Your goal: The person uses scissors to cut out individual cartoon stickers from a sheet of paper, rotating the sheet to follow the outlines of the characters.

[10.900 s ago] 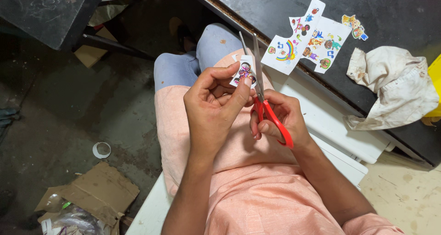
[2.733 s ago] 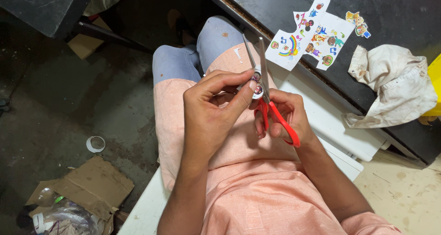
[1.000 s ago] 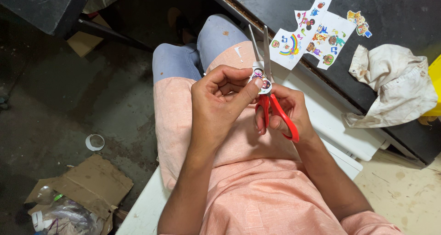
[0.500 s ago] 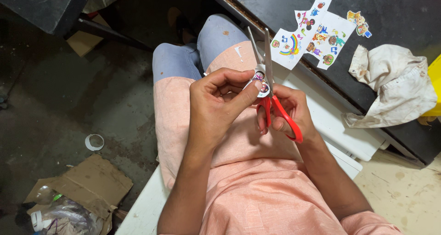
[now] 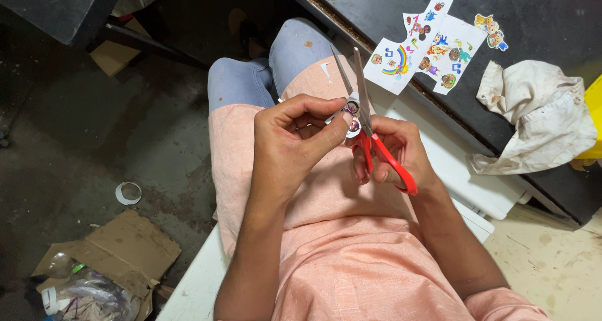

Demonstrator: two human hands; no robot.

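My left hand [image 5: 295, 139] pinches a small round sticker cut-out [image 5: 351, 115] between thumb and fingers above my lap. My right hand [image 5: 395, 158] grips red-handled scissors [image 5: 376, 151], whose metal blades point up and away and stand slightly apart around the sticker's edge. On the black table [image 5: 545, 7] to the upper right lies a white sticker sheet [image 5: 426, 45] with colourful cartoon figures, partly cut away. A small loose sticker piece [image 5: 492, 33] rests beside the sheet.
A crumpled off-white cloth [image 5: 539, 117] lies on the table at right, next to a yellow object [image 5: 592, 117]. On the concrete floor at left are a tape ring [image 5: 128, 193], flattened cardboard [image 5: 119, 252] and a plastic bag of rubbish [image 5: 88, 296]. I sit on a white bench [image 5: 188, 283].
The scissor blades have shifted slightly around the small sticker, and my left hand has turned the cut-out a little. The sheet on the table has not moved.
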